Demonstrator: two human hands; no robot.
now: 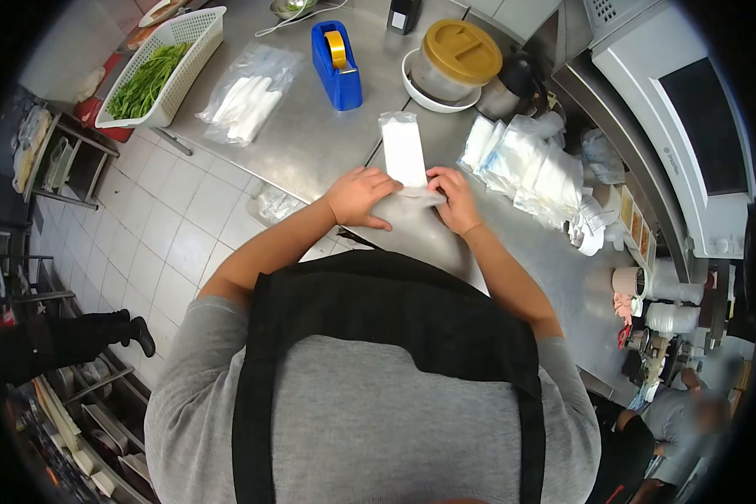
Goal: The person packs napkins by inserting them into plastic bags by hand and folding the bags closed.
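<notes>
A white, flat, rectangular packet [404,151] in a clear plastic bag lies on the steel table in front of me. My left hand [362,197] rests at its lower left corner, fingers spread, fingertips on the plastic. My right hand [454,200] pinches the loose plastic at the packet's lower right. Beyond the packet stands a blue tape dispenser [342,84] with yellow tape. To the left lies a clear bag of white rolled items [248,101]; to the right is a pile of similar white bagged packets [525,164].
A white basket of green vegetables [161,71] sits at the far left. Back right are a container with a yellow lid [460,54] in a white bowl and a microwave [685,126]. Other people [680,420] stand at the lower right; another person's legs [92,336] show at left.
</notes>
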